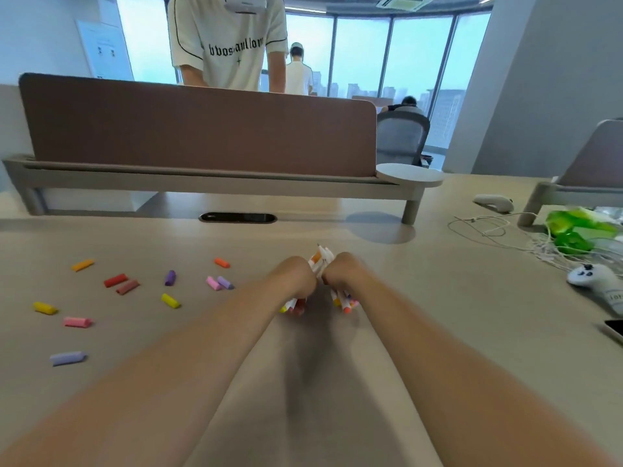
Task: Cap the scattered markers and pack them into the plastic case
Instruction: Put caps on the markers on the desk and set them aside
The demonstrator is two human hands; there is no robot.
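Worktop (pixel 438 332), centre: left hand (pixel 296 278) and right hand (pixel 340 273) side by side and touching, each curled round a bundle of uncapped white markers (pixel 322 261). Coloured tips stick out on the near side of both hands; a few barrels poke out on the far side between them. Loose caps (pixel 114 280) lie scattered on the left of the worktop, well apart from the hands: orange, red, brown, purple, pink, yellow, lilac. Right side: white controller (pixel 593 281), tangled white cable (pixel 488 227), green bag (pixel 573 230). Brown divider (pixel 202 126) runs along the far side.
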